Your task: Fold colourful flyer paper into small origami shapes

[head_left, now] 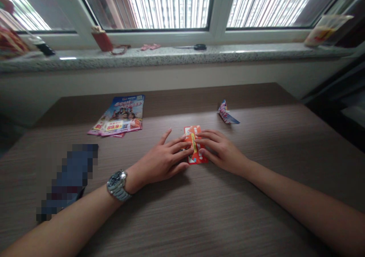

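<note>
A small red-orange printed paper (195, 145) lies on the brown wooden table (176, 211), in front of me near the middle. From the left, my left hand (165, 156) rests its spread fingertips on the paper's left part, thumb nearer to me. On the other side, my right hand (222, 148) touches the right part with its fingers apart. Both hands lie flat rather than gripping. A folded paper piece (226, 114) in blue and pink stands beyond my right hand.
Printed flyers (122, 116) lie at the back left. A pixelated dark blue object (70, 177) is beside my left forearm. Along the granite sill (159, 57) are scissors (199, 47), pink pieces (150, 47), a red item (102, 40) and a plastic cup (322, 32).
</note>
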{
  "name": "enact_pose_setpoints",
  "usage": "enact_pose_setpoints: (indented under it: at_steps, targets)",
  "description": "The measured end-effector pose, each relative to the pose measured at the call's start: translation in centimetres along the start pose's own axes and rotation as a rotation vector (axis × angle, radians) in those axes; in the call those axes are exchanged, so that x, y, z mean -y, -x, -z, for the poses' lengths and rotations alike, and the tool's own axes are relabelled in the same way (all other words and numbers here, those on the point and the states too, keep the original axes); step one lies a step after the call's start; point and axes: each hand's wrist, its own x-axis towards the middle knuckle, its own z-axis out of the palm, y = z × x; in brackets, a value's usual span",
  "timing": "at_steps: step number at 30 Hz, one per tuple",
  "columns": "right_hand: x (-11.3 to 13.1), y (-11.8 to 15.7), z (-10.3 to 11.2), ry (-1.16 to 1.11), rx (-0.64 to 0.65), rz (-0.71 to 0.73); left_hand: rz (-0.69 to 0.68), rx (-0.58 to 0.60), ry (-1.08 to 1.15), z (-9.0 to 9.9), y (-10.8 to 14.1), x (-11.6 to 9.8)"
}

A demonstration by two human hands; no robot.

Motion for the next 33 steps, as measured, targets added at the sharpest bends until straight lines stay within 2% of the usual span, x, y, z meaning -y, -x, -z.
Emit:
enact_pose_setpoints:
  at_steps: [9,14,27,33]
  targets:
    - [-0.37,0.25,-0.39,0.012,0.083,-0.017,-0.047,-0.019,-0.024,0.00,-0.15,-0.22]
    - [-0.21,0.21,-0.43,0.027,0.079,-0.036,-0.090,0.019,-0.012,-0.10,-0.16,-0.62]
    - [0.22,-0.06,0.20,0.021,0.062,-0.031,0.145,-0.057,-0.111,-0.23,-0.14,-0.22]
    - [0.42,-0.02,0.31,0.013,0.058,-0.025,0.150,-0.037,-0.095,-0.45,-0.01,0.00]
